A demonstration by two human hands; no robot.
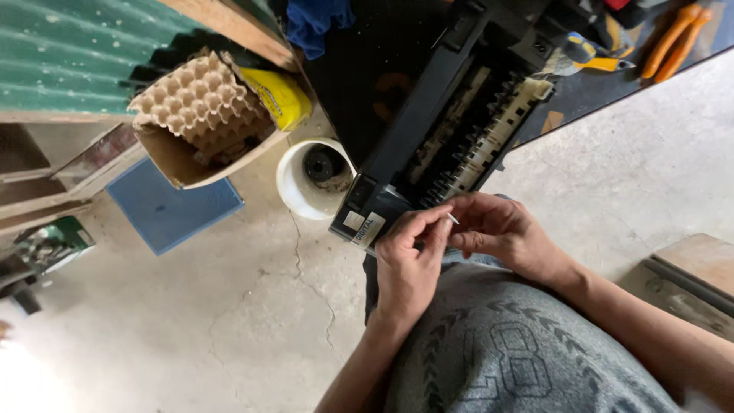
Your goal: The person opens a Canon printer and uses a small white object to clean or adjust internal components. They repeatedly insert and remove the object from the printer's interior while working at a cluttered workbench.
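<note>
Pinching a small white part (453, 219), too small to identify, between thumb and fingertips, the left hand (409, 264) and right hand (501, 233) meet just in front of an opened black machine (443, 122), both closed narrowly on the piece. Machine rests across the lap, pale ribbed strip (497, 130) exposed. Beyond: white bucket (294, 183) on cracked concrete floor, cardboard box of egg trays (199, 99), blue board (172, 210), orange pliers (673, 38) on dark bench.
</note>
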